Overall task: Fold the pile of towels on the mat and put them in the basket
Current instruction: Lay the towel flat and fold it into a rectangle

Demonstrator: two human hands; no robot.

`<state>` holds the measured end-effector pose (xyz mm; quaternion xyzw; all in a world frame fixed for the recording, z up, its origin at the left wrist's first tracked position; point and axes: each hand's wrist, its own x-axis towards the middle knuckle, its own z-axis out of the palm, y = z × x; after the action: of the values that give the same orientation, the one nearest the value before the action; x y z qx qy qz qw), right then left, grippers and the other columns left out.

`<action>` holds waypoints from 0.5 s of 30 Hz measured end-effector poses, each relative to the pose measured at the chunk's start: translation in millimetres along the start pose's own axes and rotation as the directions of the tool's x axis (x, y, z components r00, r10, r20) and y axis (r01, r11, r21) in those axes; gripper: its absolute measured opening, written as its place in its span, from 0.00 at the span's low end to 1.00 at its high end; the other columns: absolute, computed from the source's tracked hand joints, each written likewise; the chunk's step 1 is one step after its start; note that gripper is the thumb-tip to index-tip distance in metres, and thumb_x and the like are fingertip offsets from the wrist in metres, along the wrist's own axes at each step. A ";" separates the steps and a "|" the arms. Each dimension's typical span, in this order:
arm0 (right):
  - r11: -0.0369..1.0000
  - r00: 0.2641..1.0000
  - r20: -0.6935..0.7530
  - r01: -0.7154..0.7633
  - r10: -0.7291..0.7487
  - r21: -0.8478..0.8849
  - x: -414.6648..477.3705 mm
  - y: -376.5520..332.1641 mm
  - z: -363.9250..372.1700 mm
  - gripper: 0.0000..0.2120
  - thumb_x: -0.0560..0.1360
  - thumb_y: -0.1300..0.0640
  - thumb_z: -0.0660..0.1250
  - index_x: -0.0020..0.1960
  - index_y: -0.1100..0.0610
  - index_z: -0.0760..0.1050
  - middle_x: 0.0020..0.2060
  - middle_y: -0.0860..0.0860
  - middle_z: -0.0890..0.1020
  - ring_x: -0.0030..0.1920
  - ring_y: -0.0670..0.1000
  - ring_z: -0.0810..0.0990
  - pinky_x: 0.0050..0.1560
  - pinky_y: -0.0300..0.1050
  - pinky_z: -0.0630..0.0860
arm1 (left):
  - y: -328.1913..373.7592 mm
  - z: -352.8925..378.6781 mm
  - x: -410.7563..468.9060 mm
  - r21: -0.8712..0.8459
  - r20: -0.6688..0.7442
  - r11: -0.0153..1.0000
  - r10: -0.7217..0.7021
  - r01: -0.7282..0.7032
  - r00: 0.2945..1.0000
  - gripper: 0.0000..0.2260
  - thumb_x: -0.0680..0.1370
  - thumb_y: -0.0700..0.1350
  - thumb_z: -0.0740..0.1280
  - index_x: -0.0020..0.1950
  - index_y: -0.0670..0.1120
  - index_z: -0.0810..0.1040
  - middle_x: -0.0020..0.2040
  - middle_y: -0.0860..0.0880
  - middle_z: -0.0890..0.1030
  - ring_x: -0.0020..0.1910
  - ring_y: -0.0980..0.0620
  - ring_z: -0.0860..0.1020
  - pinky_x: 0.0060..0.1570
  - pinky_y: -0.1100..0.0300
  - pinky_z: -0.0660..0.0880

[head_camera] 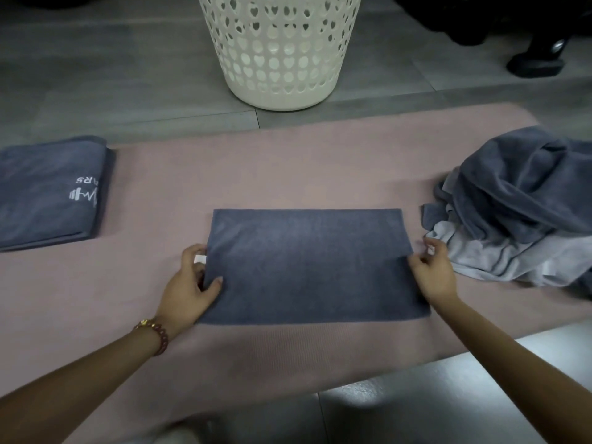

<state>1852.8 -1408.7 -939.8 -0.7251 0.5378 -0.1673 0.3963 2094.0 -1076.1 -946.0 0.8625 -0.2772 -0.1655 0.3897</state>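
Head view, left to right. Far left on the pink mat (288, 161): a folded towel (48, 190), blue-grey, printed in white with a dumbbell-and-pulse-line logo and upside-down letters, only "RS" legible, the rest lost at the fold. Next, a beaded bracelet (153, 333) on the wrist of the left hand (192, 280), thumb on top and fingers curled under, pinching the left edge of a blue-grey towel (307, 264) just beside a small white tag (200, 258), too blurred to read. Said towel spread flat as a long rectangle at mid-mat. Beyond the mat, upright on the grey tiled floor (128, 75), a cream laundry basket (278, 52) pierced with heart-shaped holes. Right hand (435, 274) at the towel's right edge, fingers curled, nipping the cloth. Far right, just beside that hand, a rumpled pile of towels (519, 206), dark blue-grey over pale grey, on the mat's end.
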 end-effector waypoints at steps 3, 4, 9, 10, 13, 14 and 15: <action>0.995 0.998 -0.001 -0.057 0.057 0.076 26.3 -18.6 7.8 0.24 0.76 0.57 0.66 0.69 0.63 0.64 0.57 0.57 0.76 0.61 0.57 0.74 0.59 0.44 0.66 | 12.3 11.5 22.1 -0.143 -0.132 0.979 -0.162 0.143 0.978 0.16 0.78 0.44 0.64 0.63 0.51 0.65 0.38 0.49 0.79 0.37 0.49 0.77 0.36 0.59 0.70; 0.997 0.999 0.006 -0.054 0.054 0.061 31.3 -22.3 11.6 0.24 0.76 0.57 0.66 0.69 0.63 0.63 0.58 0.58 0.76 0.60 0.57 0.74 0.59 0.43 0.66 | 14.0 13.8 25.0 -0.109 -0.136 0.987 -0.132 0.118 0.982 0.14 0.79 0.42 0.62 0.63 0.50 0.65 0.38 0.46 0.79 0.36 0.47 0.76 0.36 0.57 0.69; 0.994 0.995 0.013 0.102 -0.102 -0.030 27.9 -12.8 17.0 0.20 0.76 0.65 0.62 0.67 0.61 0.64 0.56 0.60 0.78 0.56 0.58 0.77 0.55 0.46 0.69 | -1.4 14.2 11.7 0.042 -0.121 0.999 -0.006 0.011 0.993 0.09 0.79 0.38 0.61 0.58 0.47 0.69 0.40 0.45 0.79 0.35 0.44 0.75 0.38 0.53 0.69; 0.993 0.994 0.007 0.112 -0.112 -0.024 26.1 -9.2 16.3 0.19 0.76 0.66 0.62 0.66 0.61 0.65 0.55 0.59 0.78 0.55 0.58 0.77 0.55 0.46 0.70 | -4.3 14.3 10.6 0.056 -0.120 0.998 0.011 -0.004 0.993 0.08 0.79 0.38 0.61 0.57 0.46 0.70 0.42 0.46 0.79 0.37 0.45 0.75 0.38 0.54 0.69; 0.990 0.991 0.002 0.136 -0.136 -0.037 23.6 -3.6 16.2 0.15 0.76 0.65 0.62 0.63 0.61 0.67 0.52 0.57 0.78 0.53 0.57 0.77 0.56 0.47 0.71 | -6.2 15.1 12.0 0.055 -0.116 0.998 0.007 0.000 0.993 0.10 0.78 0.39 0.63 0.58 0.47 0.70 0.41 0.47 0.79 0.35 0.45 0.75 0.38 0.54 0.70; 0.990 0.991 -0.004 0.133 -0.134 -0.043 25.4 -4.6 16.7 0.15 0.76 0.64 0.63 0.62 0.61 0.68 0.49 0.56 0.78 0.52 0.57 0.77 0.55 0.47 0.71 | -5.6 15.0 14.3 0.012 -0.126 0.999 -0.029 0.031 0.992 0.11 0.78 0.40 0.64 0.58 0.49 0.70 0.41 0.47 0.79 0.36 0.46 0.76 0.38 0.53 0.71; 0.991 0.992 -0.009 0.122 -0.123 -0.053 27.0 -7.9 16.6 0.16 0.76 0.63 0.64 0.62 0.61 0.68 0.47 0.55 0.77 0.50 0.56 0.77 0.53 0.45 0.70 | -3.0 14.2 17.4 -0.060 -0.139 0.996 -0.081 0.073 0.987 0.12 0.77 0.40 0.65 0.58 0.51 0.69 0.41 0.48 0.79 0.37 0.47 0.77 0.39 0.54 0.72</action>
<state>1878.8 -1425.9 -949.3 -0.7657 0.4989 -0.1818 0.3630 2101.8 -1093.2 -958.7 0.8712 -0.2108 -0.1266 0.4249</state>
